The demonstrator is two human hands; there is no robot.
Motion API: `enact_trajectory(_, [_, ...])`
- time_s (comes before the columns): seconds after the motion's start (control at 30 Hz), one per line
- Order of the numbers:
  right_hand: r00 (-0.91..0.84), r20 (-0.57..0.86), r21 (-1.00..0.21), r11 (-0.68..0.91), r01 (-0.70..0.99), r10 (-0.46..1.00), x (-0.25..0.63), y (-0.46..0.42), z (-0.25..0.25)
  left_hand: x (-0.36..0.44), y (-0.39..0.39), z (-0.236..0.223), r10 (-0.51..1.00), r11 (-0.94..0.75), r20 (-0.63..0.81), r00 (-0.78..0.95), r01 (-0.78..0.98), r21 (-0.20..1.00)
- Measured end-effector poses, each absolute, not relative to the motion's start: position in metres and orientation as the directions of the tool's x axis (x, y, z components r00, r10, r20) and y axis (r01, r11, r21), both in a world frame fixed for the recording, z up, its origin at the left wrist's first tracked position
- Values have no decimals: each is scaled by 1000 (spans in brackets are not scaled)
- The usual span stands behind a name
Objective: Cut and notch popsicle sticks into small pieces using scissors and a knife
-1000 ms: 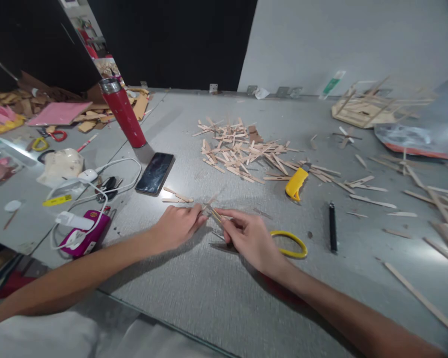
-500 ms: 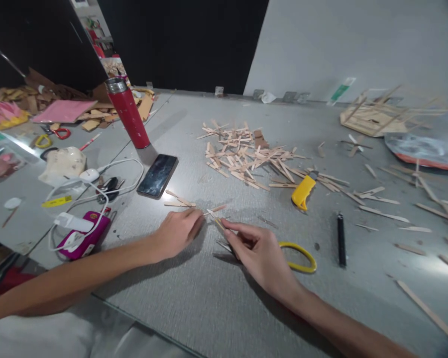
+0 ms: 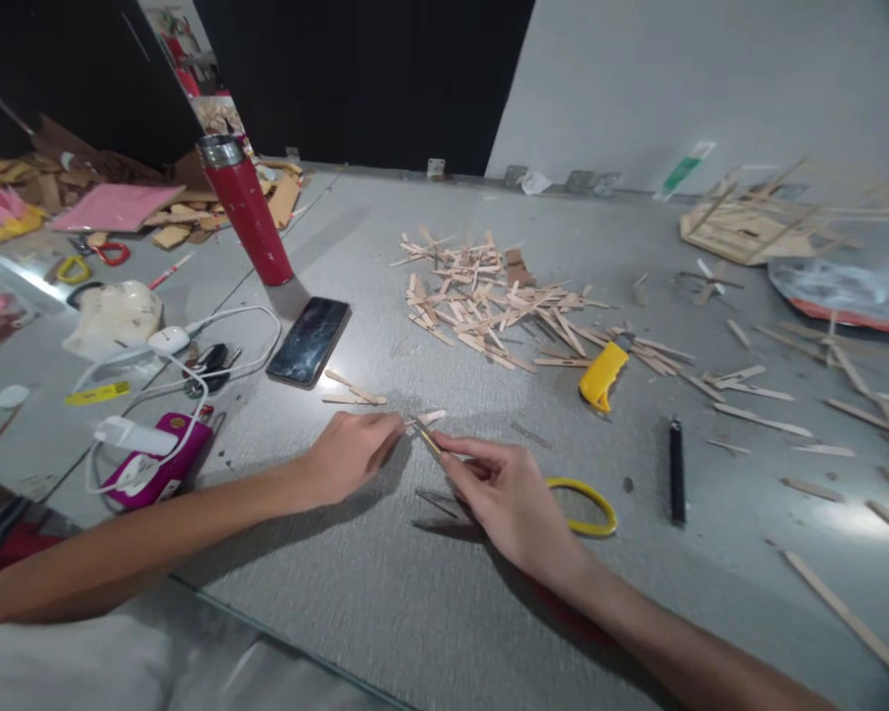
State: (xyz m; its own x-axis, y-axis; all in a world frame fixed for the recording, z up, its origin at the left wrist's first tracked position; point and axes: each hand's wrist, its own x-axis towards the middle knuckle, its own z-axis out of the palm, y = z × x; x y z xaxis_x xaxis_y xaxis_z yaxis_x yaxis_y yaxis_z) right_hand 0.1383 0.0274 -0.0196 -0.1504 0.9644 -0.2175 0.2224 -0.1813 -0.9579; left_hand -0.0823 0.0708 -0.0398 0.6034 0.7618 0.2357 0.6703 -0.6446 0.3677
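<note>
My left hand (image 3: 360,446) is closed, its fingertips pinching a small wooden craft stick (image 3: 434,417) just above the table. In my right hand (image 3: 515,504) is a slim, brass-coloured tool with a pointed metal tip (image 3: 430,439), gripped between thumb and fingers. Its tip touches or nearly touches the stick; I cannot tell which. Scissors with yellow handles (image 3: 600,513) lie partly hidden beneath my right hand, blades pointing left. Two short craft-stick pieces (image 3: 356,398) lie beyond my left hand.
A loose pile of craft sticks (image 3: 481,306) lies ahead, beside a yellow box cutter (image 3: 605,375). A black pen-like tool (image 3: 677,472) is at right. On the left are a phone (image 3: 309,342), a red bottle (image 3: 248,217) and a purple power block (image 3: 170,459) with white cables.
My right hand has shifted slightly left, and the tool's tip has turned against the stick. The stick's free end has dipped a little. The whole view has moved slightly.
</note>
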Motion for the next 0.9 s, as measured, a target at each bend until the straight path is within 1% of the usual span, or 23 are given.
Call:
enact_trajectory(0.33, [-160, -180, -958, -136, 251, 971, 135, 28, -15, -82, 71, -35, 769, -633, 242, 591, 654, 415])
enact_trajectory(0.47, [-155, -193, -951, -146, 273, 969, 134, 28, -16, -82, 72, -35, 769, -631, 239, 592, 649, 424])
enact_trajectory(0.9, [-138, -221, -947, -178, 268, 966, 128, 31, -14, -83, 74, -36, 761, -643, 243, 602, 648, 409])
